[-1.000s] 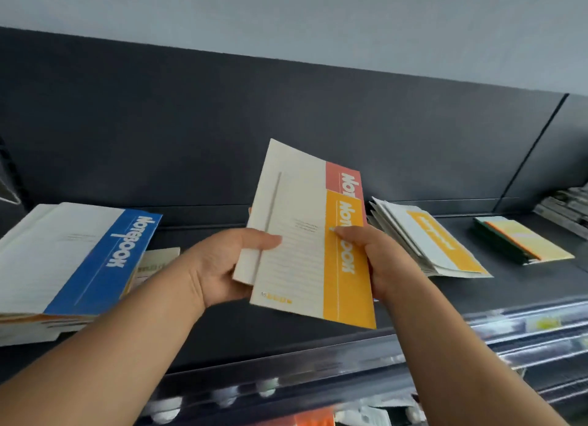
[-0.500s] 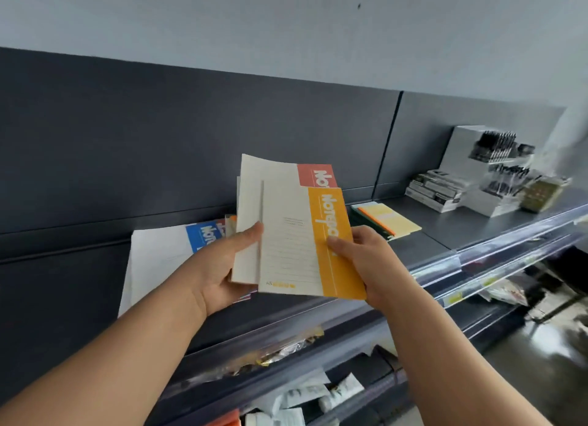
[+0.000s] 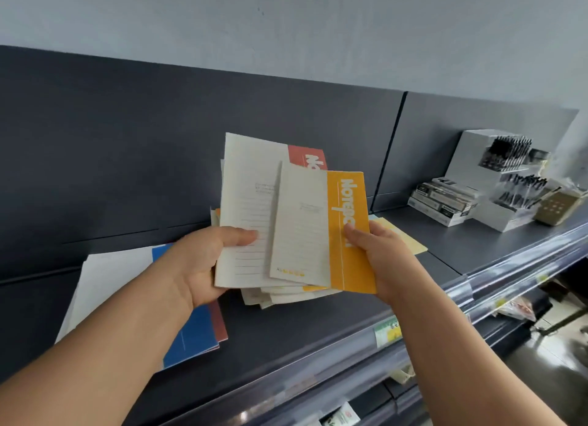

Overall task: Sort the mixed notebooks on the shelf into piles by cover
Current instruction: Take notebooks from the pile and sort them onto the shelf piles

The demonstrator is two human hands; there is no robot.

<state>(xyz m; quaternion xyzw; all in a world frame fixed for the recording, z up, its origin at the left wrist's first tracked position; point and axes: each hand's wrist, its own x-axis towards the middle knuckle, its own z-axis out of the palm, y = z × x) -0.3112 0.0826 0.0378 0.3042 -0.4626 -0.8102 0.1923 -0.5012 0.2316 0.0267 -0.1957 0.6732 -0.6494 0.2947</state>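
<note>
My right hand (image 3: pixel 378 257) grips a yellow-banded notebook (image 3: pixel 318 231) by its right edge, held upright above the shelf (image 3: pixel 302 333). My left hand (image 3: pixel 203 263) holds a small stack behind it, thumb on the front one, a red-banded notebook (image 3: pixel 251 202). The yellow one overlaps the red one and is shifted to its right. Below the two hands lies a fanned pile of yellow-banded notebooks (image 3: pixel 286 293), mostly hidden. A pile with a blue-banded notebook (image 3: pixel 191 339) on top lies at the left, partly under my left forearm.
A pale yellow pad (image 3: pixel 401 237) lies on the shelf behind my right hand. Further right stand boxed stock (image 3: pixel 442 199) and a white pen display rack (image 3: pixel 496 174). A clear price rail (image 3: pixel 381 333) runs along the shelf's front edge, with lower shelves beneath.
The yellow-banded notebook has slid right off the red-banded one, carried by my right hand. The view has swung a little further right and down.
</note>
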